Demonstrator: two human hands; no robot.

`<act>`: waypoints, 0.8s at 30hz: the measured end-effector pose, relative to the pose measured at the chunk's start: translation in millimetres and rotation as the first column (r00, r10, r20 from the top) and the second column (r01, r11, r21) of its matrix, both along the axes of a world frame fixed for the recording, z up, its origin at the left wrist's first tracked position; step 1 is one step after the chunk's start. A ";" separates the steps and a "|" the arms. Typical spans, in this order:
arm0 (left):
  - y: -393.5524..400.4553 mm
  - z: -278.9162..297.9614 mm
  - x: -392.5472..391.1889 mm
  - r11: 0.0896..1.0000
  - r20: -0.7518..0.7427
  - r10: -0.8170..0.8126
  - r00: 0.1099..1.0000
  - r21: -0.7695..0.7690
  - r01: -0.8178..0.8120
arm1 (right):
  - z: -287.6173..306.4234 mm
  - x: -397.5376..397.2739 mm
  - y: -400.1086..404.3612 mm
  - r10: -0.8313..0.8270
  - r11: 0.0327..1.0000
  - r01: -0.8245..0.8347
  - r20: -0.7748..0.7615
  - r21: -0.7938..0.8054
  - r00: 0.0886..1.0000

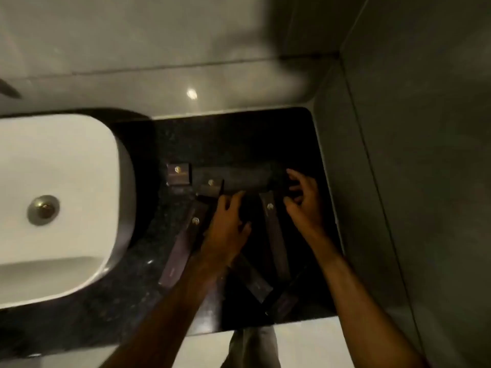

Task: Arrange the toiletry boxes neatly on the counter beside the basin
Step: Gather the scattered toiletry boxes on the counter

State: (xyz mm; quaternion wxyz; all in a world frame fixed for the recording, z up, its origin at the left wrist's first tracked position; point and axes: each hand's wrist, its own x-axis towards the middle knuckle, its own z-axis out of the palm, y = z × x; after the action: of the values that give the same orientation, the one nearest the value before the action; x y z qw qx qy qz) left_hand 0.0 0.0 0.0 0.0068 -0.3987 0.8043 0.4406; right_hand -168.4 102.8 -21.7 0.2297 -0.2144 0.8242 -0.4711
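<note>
on the black speckled tabletop (138, 293), right of the white basin (61, 197), slim dark cardboard boxes lie fanned: one long box (183, 248) slants toward upper right, another (276, 235) runs nearly vertical. a small square box (178, 173) sits upper left. left hand (225, 229) spread flat; right hand (303, 205) loosely curled, empty.

Dim, soft and glare-spotted

Low light is leaving the black counter (265, 134) nearly featureless, so the dark boxes on it are fading into the stone. The white basin (61, 197) is catching the most light and glowing pale. A small bright glare spot (191, 94) is shining on the glossy ledge behind. A broad soft shadow is spreading across the upper wall. Everything is looking smeared by blur, and straight edges are bowing towards the frame's borders
</note>
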 end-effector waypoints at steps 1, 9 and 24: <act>-3.4 -9.3 -6.6 1.000 -0.004 -0.010 1.000 -0.026 0.010 | -5.3 -4.7 -3.0 0.055 0.998 -0.055 -0.014 -0.002 0.998; -21.9 -18.6 -40.4 0.983 -0.065 -0.029 0.997 -0.181 0.017 | -11.5 -22.5 -8.0 0.250 0.968 -0.243 -0.140 0.061 0.958; -44.2 -25.5 -80.5 0.967 -0.116 -0.038 0.993 -0.254 0.007 | -21.5 -25.5 -20.1 0.048 0.999 -0.048 -0.193 0.007 0.980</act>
State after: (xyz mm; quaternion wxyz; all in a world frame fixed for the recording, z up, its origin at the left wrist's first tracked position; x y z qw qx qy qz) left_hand -80.5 -44.2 -25.5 -0.0873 -0.3599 0.8574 0.3573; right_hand -193.8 82.7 -43.2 0.1602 -0.2789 0.8376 -0.4415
